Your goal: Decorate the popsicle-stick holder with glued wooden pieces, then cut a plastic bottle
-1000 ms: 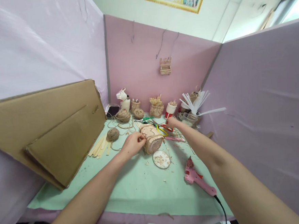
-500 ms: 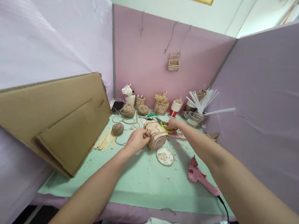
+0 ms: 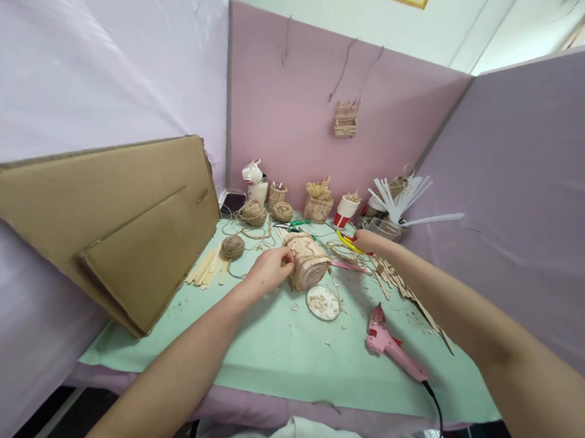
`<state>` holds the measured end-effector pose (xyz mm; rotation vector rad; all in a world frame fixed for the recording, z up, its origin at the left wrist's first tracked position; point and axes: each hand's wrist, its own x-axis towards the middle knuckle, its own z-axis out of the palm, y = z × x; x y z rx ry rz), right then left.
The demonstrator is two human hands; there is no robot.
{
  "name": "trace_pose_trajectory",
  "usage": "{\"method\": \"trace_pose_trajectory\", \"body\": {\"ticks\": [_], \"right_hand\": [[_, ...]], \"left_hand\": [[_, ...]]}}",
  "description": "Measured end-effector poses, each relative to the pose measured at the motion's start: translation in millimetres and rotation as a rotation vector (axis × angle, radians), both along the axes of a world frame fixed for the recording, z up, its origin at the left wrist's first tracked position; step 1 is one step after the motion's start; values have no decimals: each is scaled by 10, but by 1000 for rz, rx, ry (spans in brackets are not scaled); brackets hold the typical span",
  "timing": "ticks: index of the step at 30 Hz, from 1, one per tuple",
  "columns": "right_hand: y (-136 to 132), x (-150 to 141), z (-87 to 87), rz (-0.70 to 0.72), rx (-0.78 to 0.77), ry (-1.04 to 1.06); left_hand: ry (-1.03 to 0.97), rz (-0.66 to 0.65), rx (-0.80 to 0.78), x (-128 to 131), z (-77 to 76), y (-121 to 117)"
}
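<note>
A container covered in pale wood pieces [image 3: 309, 263] lies tilted on the table, its round end facing me, with twine around it. Against its left side is my left hand [image 3: 274, 267], thumb and fingers pinched together; what sits between the fingertips is too small to tell. My right hand [image 3: 368, 242] is further right, closed around scissors [image 3: 347, 241] with yellow and red handles, partly covered by the fingers. Just in front of the container sits a small round white dish [image 3: 323, 303] of wood chips. Twine loops and a pink strip-like tool [image 3: 350, 267] lie between the hands.
A pink glue gun [image 3: 392, 349] with a black cord lies at front right. Wood strips [image 3: 400, 281] are under my right forearm. Twine balls [image 3: 233, 247], green-handled pliers [image 3: 297, 224], a red-white cup [image 3: 346, 210] and white sticks [image 3: 396, 202] stand behind. Cardboard [image 3: 144, 249] leans at left.
My right hand has moved right, away from the container, taking the yellow-and-red scissors along. The left hand stays pinched at the container's side. The view has shifted slightly.
</note>
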<state>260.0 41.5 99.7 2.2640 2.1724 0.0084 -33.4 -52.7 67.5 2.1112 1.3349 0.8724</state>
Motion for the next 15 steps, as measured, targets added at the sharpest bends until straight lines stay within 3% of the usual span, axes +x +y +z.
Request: {"method": "trace_pose_trajectory", "body": {"ticks": [5, 8, 12, 15], "right_hand": [[-333, 86, 207, -66, 78, 175], [-681, 24, 309, -51, 110, 434], [-1275, -160, 455, -37, -130, 936], [-1675, -300, 532, -48, -361, 1034]], "left_hand": [[-11, -5, 21, -7, -21, 30], [-16, -9, 25, -10, -30, 39], [-20, -18, 12, -13, -32, 44], [-22, -23, 3, -24, -32, 54]]}}
